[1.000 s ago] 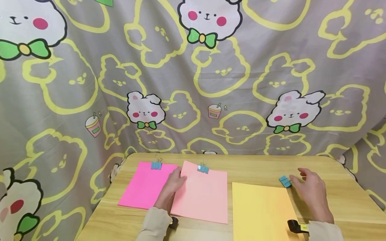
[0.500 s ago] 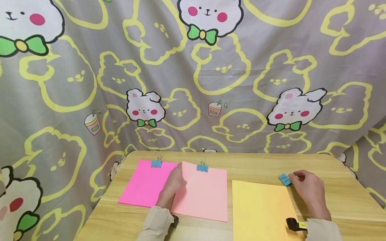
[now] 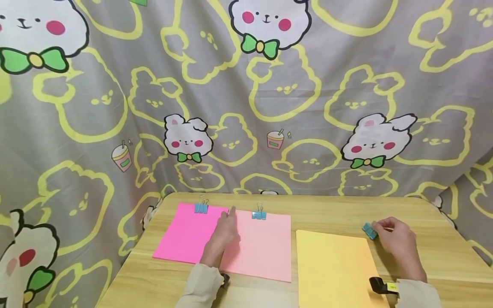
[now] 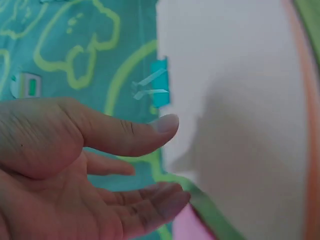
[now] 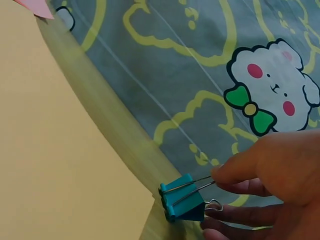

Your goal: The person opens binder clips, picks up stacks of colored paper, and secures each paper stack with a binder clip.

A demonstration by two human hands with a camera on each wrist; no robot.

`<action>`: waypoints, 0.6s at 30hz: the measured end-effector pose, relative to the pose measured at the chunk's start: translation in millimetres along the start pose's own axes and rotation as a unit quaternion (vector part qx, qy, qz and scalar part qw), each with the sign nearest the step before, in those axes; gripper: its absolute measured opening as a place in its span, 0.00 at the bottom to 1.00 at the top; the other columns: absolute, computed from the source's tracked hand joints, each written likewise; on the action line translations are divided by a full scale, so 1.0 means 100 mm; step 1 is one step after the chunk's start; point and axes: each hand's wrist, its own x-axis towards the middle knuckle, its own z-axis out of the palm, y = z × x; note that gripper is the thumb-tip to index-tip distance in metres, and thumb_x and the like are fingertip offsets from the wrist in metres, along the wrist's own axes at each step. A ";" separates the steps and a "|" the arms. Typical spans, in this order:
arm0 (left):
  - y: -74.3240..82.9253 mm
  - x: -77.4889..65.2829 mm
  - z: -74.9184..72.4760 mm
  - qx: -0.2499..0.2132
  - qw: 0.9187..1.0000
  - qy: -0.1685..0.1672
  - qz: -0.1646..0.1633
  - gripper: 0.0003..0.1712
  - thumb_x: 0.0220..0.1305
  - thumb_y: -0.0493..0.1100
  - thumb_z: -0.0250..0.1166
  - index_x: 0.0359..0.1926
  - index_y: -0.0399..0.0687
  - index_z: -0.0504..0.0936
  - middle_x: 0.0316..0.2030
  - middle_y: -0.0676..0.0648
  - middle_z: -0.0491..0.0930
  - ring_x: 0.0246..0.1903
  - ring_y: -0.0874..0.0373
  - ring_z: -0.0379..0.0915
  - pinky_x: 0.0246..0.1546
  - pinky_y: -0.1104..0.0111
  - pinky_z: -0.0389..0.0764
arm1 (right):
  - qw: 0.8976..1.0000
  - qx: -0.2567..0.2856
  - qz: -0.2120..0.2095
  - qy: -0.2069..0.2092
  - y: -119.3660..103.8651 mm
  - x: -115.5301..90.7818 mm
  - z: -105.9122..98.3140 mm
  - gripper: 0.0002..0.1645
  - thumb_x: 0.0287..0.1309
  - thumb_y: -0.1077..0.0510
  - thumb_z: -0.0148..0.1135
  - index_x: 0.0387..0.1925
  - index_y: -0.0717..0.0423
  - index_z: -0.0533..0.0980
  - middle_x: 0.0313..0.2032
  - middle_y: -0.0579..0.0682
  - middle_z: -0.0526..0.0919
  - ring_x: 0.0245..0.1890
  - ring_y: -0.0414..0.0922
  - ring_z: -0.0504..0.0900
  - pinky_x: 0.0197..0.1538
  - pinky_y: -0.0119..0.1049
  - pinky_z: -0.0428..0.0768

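In the head view my right hand (image 3: 399, 243) holds a teal binder clip (image 3: 369, 231) near the far right corner of the yellow paper (image 3: 335, 269). The right wrist view shows the thumb (image 5: 240, 172) at the wire handles of this clip (image 5: 186, 202), its mouth facing the paper's corner. My left hand (image 3: 222, 237) is over the gap between the magenta paper (image 3: 185, 235) and the light pink paper (image 3: 265, 252). Its thumb (image 4: 130, 132) and fingers are spread apart with nothing between them. Another teal clip (image 3: 259, 215) grips the light pink paper's far edge.
A further teal binder clip (image 3: 201, 208) sits on the magenta paper's far edge. All the papers lie on a wooden table (image 3: 323, 211). Behind the table hangs a grey curtain (image 3: 231, 98) printed with cartoon animals.
The right hand has closed on the clip's handles and shifted it slightly right, tilting it. The left hand's fingers have loosened from the light pink paper's left edge.
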 end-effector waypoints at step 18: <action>0.61 -0.18 0.34 0.028 0.973 -0.001 0.231 0.24 0.67 0.38 0.70 0.62 0.36 0.78 0.56 0.39 0.78 0.56 0.46 0.76 0.55 0.56 0.79 | 0.999 -0.008 -0.021 -0.027 -0.01 -0.08 -0.38 0.28 0.68 0.52 0.59 0.61 0.69 0.73 0.52 0.66 0.81 0.42 0.47 0.82 0.42 0.44 0.72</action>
